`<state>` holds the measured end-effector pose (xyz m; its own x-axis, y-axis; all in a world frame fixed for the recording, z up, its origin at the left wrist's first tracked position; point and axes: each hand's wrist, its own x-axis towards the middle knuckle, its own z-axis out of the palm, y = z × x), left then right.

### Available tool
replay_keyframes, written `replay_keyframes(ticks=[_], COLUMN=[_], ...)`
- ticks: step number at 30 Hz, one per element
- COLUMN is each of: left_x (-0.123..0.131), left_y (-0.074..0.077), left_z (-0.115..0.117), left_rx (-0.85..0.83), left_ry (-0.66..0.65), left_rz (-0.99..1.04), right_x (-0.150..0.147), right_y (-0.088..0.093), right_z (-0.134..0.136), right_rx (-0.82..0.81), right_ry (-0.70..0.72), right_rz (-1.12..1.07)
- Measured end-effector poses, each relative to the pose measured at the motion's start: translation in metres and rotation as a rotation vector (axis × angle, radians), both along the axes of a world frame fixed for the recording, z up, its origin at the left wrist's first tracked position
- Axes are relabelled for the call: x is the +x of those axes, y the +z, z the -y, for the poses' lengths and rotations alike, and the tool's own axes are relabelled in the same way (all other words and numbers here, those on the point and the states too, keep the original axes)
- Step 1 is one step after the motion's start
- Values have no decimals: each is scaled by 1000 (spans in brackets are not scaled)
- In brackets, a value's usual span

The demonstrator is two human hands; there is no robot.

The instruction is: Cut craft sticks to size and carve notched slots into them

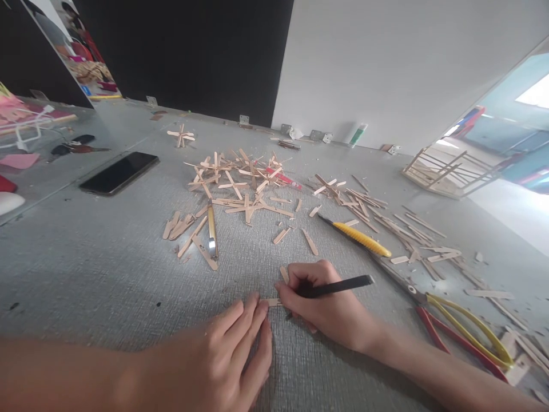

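My right hand (329,312) pinches a black pen-like tool (345,285); my left hand (229,346), at eight o'clock, holds a craft stick (273,302). I'm likely marking; next needs stillness.

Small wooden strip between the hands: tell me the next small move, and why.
Probably steady the small wooden strip with the left hand before moving the black pen-like tool: that hand is at one end, while the right hand grips the tool at the other, its tip hidden.
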<state>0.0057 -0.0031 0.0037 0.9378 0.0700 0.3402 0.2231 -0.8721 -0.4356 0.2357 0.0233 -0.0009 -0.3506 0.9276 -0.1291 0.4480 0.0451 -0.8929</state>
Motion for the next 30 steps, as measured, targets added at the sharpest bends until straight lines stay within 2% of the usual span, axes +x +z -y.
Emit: replay_keyframes(ticks=[7,30], left_x=[-1,-1], left_y=[-2,-7], left_z=[2,2], left_rx=[-23,-28], left_ry=[4,7], left_rz=[7,16], right_x=[-2,-2], right_y=[7,-4], right_z=[1,2], right_rx=[31,-123], right_ry=[23,-21], right_rz=[35,-112])
